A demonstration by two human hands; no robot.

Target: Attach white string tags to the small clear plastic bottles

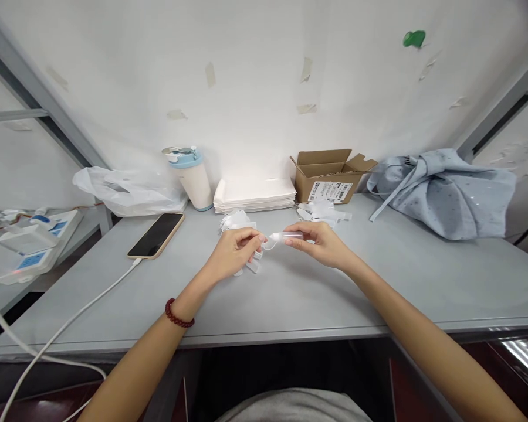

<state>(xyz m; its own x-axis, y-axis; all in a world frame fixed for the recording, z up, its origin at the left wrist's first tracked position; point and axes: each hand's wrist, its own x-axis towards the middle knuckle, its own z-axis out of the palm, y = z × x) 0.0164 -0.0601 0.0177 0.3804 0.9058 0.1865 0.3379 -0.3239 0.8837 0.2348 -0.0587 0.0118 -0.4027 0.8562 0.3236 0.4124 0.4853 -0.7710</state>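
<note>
Tube (287,236) held between both hands, just above the table (290,293).

Left to right: the left hand (234,251) is closed, its fingertips pinching a small white piece at the tube's left end; the tube's long axis runs sideways — left to right; the right hand (319,241) grips its right part, so the right hand carries it. More small white pieces (235,221) lie just behind the hands. Further out on the grey table — a phone (156,235), a cup (190,177), a box (330,174), blue cloth (444,190), against a white wall.
</note>
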